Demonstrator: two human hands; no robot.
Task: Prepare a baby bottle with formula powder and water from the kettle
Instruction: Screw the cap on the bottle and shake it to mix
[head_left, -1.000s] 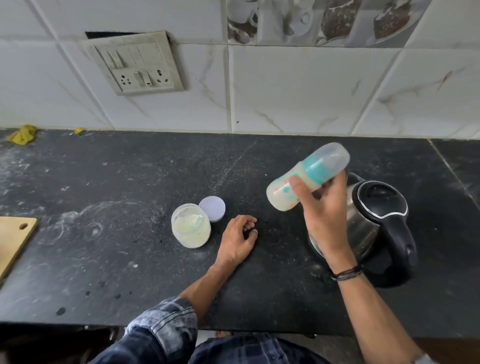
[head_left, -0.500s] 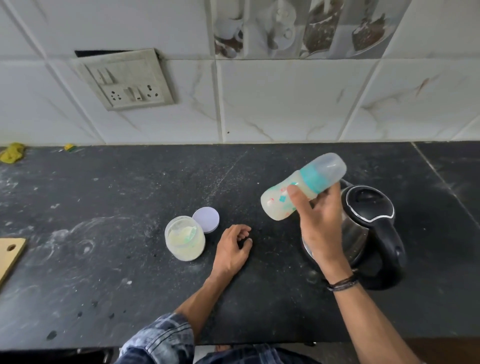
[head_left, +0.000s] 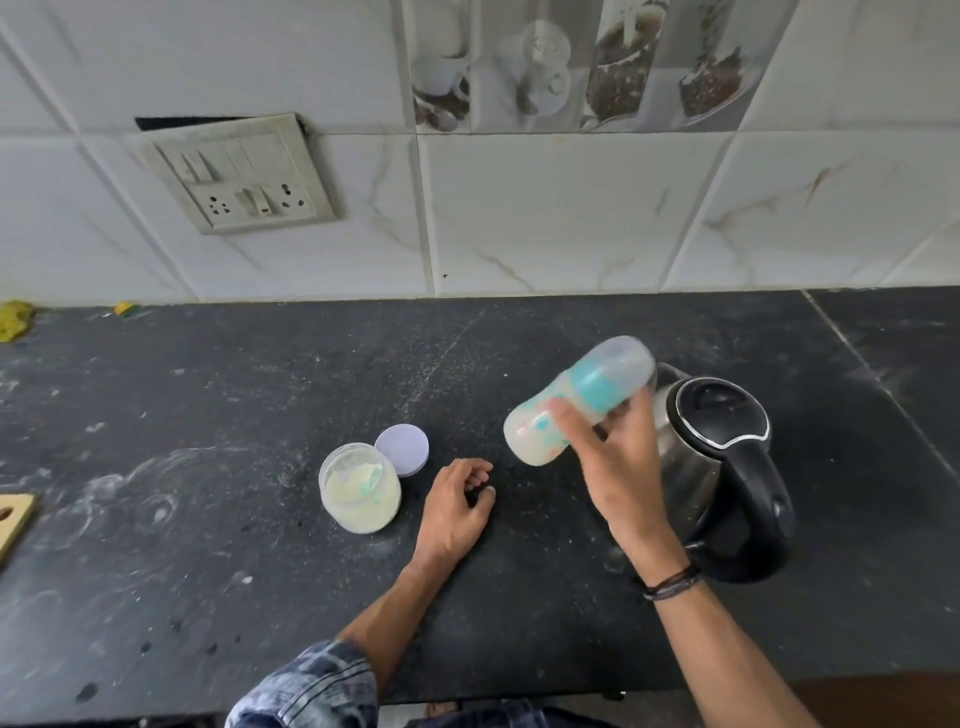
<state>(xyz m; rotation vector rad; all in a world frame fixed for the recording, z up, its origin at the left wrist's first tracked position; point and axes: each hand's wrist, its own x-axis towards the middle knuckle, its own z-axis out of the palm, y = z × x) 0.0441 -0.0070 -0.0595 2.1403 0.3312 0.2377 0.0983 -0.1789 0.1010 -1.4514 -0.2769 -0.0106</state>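
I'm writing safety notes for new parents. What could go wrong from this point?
The right hand holds the baby bottle tilted right beside the kettle; a swing might knock it. The formula jar stands open, its lid beside it, near the left hand; a nudge could spill powder. If the bottle's teal collar is loose, milk may leak.

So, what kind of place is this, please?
Most likely a home kitchen: a dark stone counter runs along a tiled wall, an electric kettle stands on the counter, and a switch and socket panel is set in the wall.
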